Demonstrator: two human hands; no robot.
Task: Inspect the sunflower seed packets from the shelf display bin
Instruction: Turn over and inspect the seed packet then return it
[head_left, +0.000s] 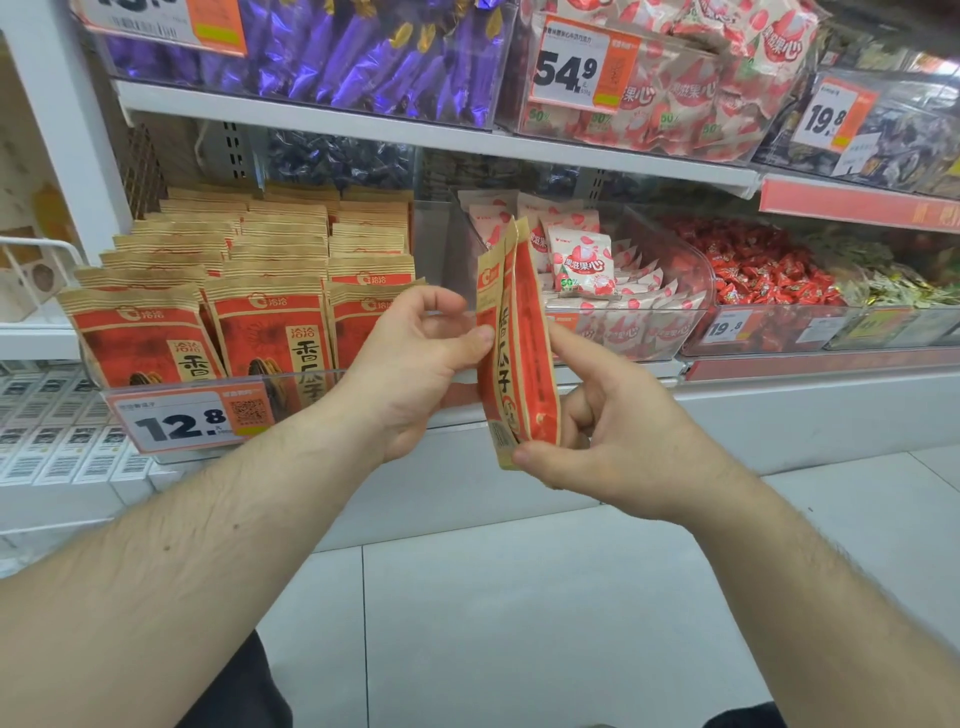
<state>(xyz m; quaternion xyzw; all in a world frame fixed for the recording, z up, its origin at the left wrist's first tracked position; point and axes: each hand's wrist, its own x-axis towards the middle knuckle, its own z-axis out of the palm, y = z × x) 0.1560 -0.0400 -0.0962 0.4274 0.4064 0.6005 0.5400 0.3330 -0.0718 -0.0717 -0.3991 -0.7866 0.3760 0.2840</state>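
Sunflower seed packet (514, 358) is held upright in front of the display bin (218, 382), long axis vertical, top seal up, turned nearly edge-on, left hand (415, 364) pinching its left edge with thumb and fingers, right hand (597, 436) gripping its bottom corner.

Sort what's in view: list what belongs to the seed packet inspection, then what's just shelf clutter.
Job: red and kraft-paper sunflower seed packets held upright in the left hand and right hand; clear display bin of matching packets.

Clutter: purple foil candies; pink-white snack packs; red wrapped sweets.
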